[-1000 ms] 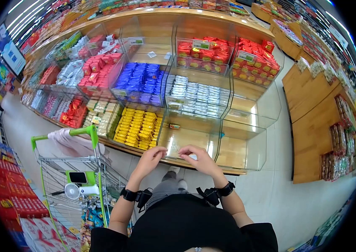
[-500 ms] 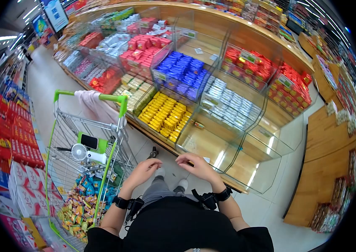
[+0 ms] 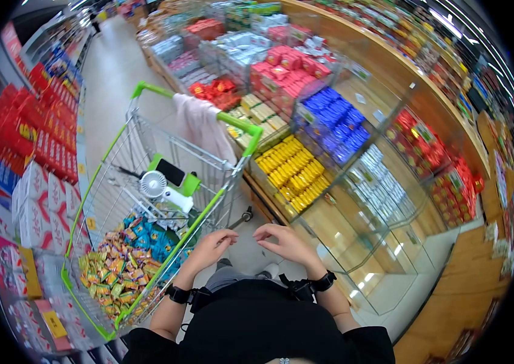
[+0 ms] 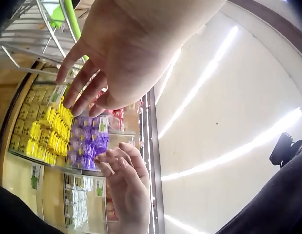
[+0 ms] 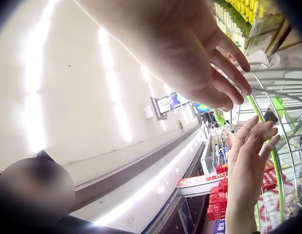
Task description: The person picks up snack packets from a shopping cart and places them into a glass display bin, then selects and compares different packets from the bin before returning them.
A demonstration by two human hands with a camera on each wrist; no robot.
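Observation:
Both hands hover in front of the body, apart, with nothing in them. The left hand point(image 3: 211, 247) has loosely bent fingers and is near the right side of the shopping cart point(image 3: 208, 212). Facing it, the right hand point(image 3: 287, 244) is also relaxed, its fingers pointing left. In the left wrist view the left hand point(image 4: 126, 53) shows spread, slightly bent fingers, with the right hand point(image 4: 129, 190) below. The right wrist view has the right hand point(image 5: 190, 53) above and the left hand point(image 5: 246, 180) lower down, cart bars behind them.
The cart holds wrapped packets point(image 3: 117, 273), a white fan point(image 3: 154, 184), a phone point(image 3: 171, 172) and a pink cloth point(image 3: 202, 121). Clear-walled bins with yellow packs point(image 3: 293, 173), blue packs point(image 3: 333, 121) and silver packs point(image 3: 378, 179) stand ahead and right. Red boxes point(image 3: 57, 145) line the left.
The head view has turned left; the cart now appears larger and nearer the middle, while the bins have shifted right and tilted. Both hands stay raised and empty.

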